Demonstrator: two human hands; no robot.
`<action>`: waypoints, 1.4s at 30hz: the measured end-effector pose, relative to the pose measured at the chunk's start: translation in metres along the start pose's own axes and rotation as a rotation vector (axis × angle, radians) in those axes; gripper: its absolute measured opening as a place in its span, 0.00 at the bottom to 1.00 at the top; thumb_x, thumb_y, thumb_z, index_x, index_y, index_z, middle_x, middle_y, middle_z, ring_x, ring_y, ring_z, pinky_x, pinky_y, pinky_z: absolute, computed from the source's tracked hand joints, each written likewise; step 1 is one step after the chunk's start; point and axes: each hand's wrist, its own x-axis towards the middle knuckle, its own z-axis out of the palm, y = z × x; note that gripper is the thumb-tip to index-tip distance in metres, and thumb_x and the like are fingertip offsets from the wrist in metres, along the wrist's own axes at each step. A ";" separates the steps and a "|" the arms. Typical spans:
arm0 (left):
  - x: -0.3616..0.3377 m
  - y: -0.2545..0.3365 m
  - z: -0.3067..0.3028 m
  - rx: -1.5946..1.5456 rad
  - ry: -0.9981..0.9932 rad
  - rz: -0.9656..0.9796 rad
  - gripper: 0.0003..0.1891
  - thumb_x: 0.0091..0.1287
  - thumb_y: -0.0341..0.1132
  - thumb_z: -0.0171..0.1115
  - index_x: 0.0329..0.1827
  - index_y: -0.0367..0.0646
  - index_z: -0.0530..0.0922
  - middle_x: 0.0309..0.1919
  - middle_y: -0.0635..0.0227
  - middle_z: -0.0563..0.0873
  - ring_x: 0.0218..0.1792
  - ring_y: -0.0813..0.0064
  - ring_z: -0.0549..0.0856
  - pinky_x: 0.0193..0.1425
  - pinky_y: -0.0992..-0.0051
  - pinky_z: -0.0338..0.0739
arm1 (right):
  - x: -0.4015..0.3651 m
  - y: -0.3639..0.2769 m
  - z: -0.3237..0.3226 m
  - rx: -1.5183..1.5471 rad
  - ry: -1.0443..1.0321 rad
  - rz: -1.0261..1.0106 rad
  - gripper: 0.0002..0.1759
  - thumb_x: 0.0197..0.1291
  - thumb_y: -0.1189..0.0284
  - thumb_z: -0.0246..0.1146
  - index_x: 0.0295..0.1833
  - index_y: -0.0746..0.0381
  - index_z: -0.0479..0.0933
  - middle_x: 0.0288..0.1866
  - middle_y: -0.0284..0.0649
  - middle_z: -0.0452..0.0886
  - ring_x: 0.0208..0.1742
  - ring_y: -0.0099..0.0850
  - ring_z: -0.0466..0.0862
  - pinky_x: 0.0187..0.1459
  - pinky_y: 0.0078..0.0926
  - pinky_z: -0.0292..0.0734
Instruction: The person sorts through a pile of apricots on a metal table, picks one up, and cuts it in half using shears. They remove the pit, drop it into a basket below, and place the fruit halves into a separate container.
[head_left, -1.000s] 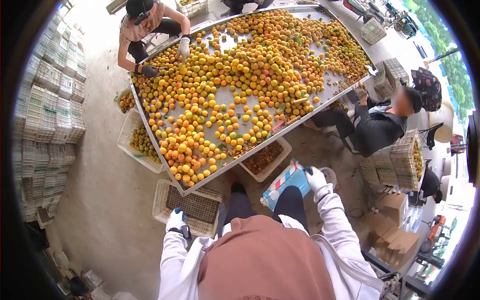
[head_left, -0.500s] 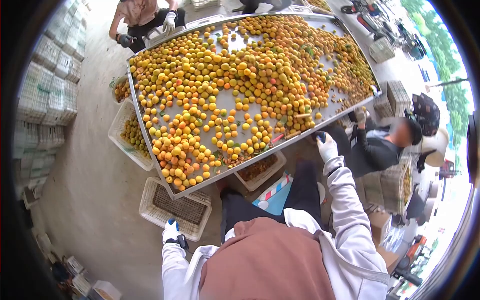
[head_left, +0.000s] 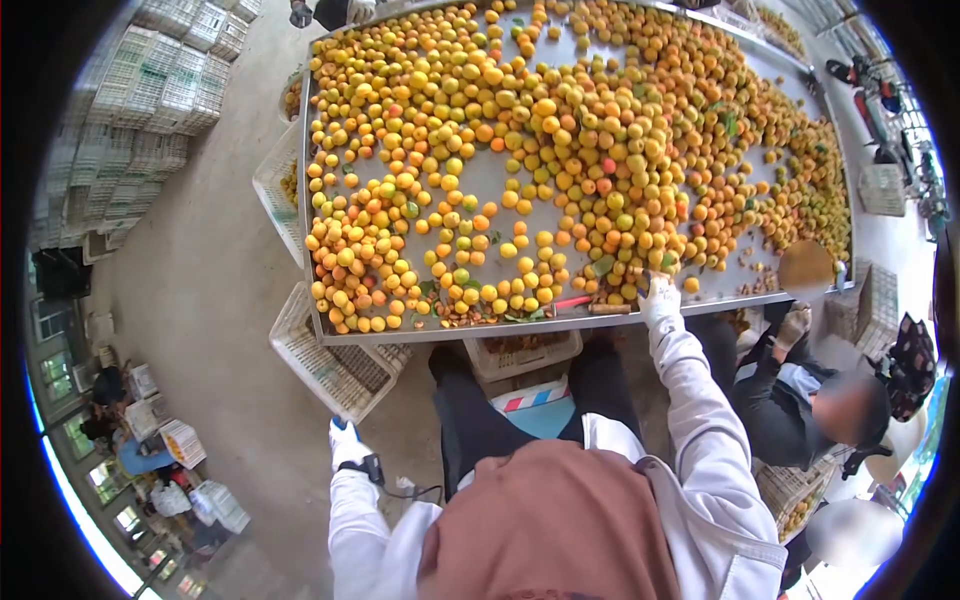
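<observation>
My left hand [head_left: 346,445], in a white glove with blue at the fingertips, hangs low beside the near corner of a white plastic crate [head_left: 345,395]. How its fingers lie is too small to tell, and so is whether they touch the rim. My right hand [head_left: 659,300], gloved in white, reaches over the near edge of a metal table [head_left: 485,185] spread with apricots [head_left: 600,190]. Its fingers are bent down among the fruit around a small brownish thing, mostly hidden. Left of it lie a wooden handle [head_left: 610,309] and a red-handled tool [head_left: 572,302].
Another crate [head_left: 525,357] with cut fruit pieces sits under the table between my legs. A co-worker [head_left: 810,400] sits at my right, a gloved hand near the table. Crates are stacked [head_left: 160,80] at far left. A raised metal rim [head_left: 430,334] borders the table.
My view has turned and moved closer to the table. My right hand has gone from beside the table to the fruit over its edge. My left hand is nearer the crate's corner.
</observation>
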 end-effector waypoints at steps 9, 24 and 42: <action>-0.002 0.258 0.126 0.358 0.232 0.632 0.37 0.64 0.47 0.67 0.75 0.48 0.66 0.68 0.53 0.74 0.70 0.52 0.71 0.74 0.52 0.64 | 0.027 0.044 0.056 -0.176 0.191 -0.191 0.39 0.43 0.63 0.78 0.65 0.55 0.75 0.62 0.42 0.78 0.66 0.47 0.73 0.71 0.57 0.58; 0.029 0.313 0.241 0.372 0.389 0.802 0.27 0.68 0.49 0.61 0.68 0.49 0.76 0.71 0.61 0.72 0.78 0.55 0.60 0.80 0.41 0.48 | 0.003 -0.004 0.002 0.611 -0.212 0.070 0.18 0.63 0.72 0.69 0.55 0.69 0.78 0.42 0.41 0.86 0.44 0.28 0.83 0.45 0.27 0.79; 0.027 0.320 0.225 0.255 0.222 0.764 0.27 0.64 0.48 0.65 0.64 0.45 0.77 0.69 0.57 0.73 0.77 0.51 0.63 0.80 0.39 0.48 | 0.296 -0.357 -0.116 1.682 -0.450 -0.188 0.27 0.75 0.64 0.57 0.73 0.68 0.67 0.66 0.50 0.76 0.56 0.40 0.85 0.48 0.36 0.88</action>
